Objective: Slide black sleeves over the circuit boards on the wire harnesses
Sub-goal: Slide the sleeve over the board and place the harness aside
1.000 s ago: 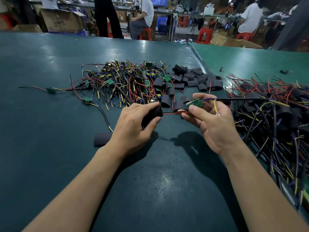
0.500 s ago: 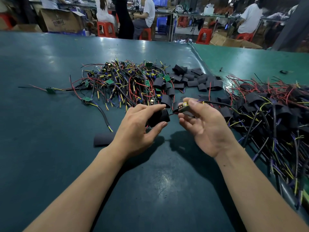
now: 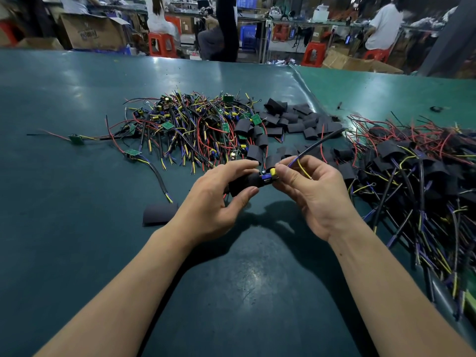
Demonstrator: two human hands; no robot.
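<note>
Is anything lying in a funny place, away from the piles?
Yes. One black sleeve lies flat by itself on the table, near the left hand, apart from the sleeve heap. Two boards with wires also stray left of the harness pile. Nothing looks broken.

— That table top (image 3: 77, 228), what does it look like?
— Smooth green sheet with a dull gloss; lamps glare off it.
— The black sleeve (image 3: 242, 185)?
— Matt, soft-looking, no shine.
— The wires (image 3: 180, 130)?
— Glossy plastic coating. The boxes (image 3: 95, 32) behind look like rough brown cardboard.
</note>
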